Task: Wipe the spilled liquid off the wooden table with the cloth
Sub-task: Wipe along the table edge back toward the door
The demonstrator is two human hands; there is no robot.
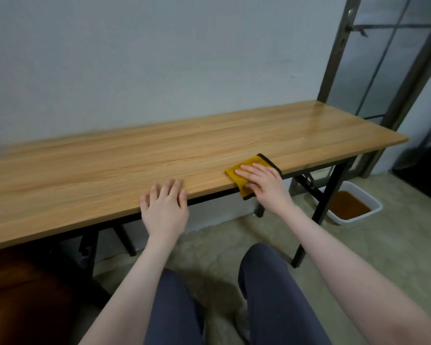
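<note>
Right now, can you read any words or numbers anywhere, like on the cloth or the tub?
No text can be read anywhere.
Cloth: plain yellow with a dark edge, no label showing.
Tub on the floor: plain white, no writing.
Table: bare wood grain only.

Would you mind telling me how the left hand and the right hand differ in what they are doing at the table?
The right hand presses flat on the yellow cloth; the left hand touches only the bare table. The right hand sits nearer the table's right end. Both rest open at the front edge.
</note>
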